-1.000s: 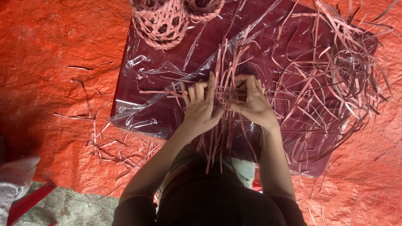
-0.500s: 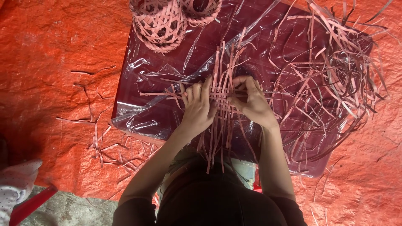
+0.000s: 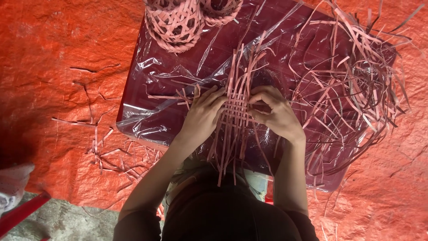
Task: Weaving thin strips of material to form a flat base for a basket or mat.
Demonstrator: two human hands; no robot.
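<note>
A small woven patch of pink strips (image 3: 235, 107) lies on a dark red board wrapped in clear plastic (image 3: 178, 89). Long loose strip ends stick out from the patch toward me and away from me. My left hand (image 3: 203, 117) presses on the patch's left edge with its fingers on the strips. My right hand (image 3: 275, 112) grips the patch's right edge, fingers curled over the strips. My head and dark top hide the near ends of the strips.
Two finished open-weave pink baskets (image 3: 174, 20), (image 3: 220, 8) stand at the board's far edge. A tangled heap of loose pink strips (image 3: 356, 80) covers the board's right side. Strip scraps (image 3: 111, 151) lie on the orange tarp (image 3: 53, 67) at left.
Both hands have stayed on the woven patch, with the fingers shifting slightly along the strips. The view has drifted a little.
</note>
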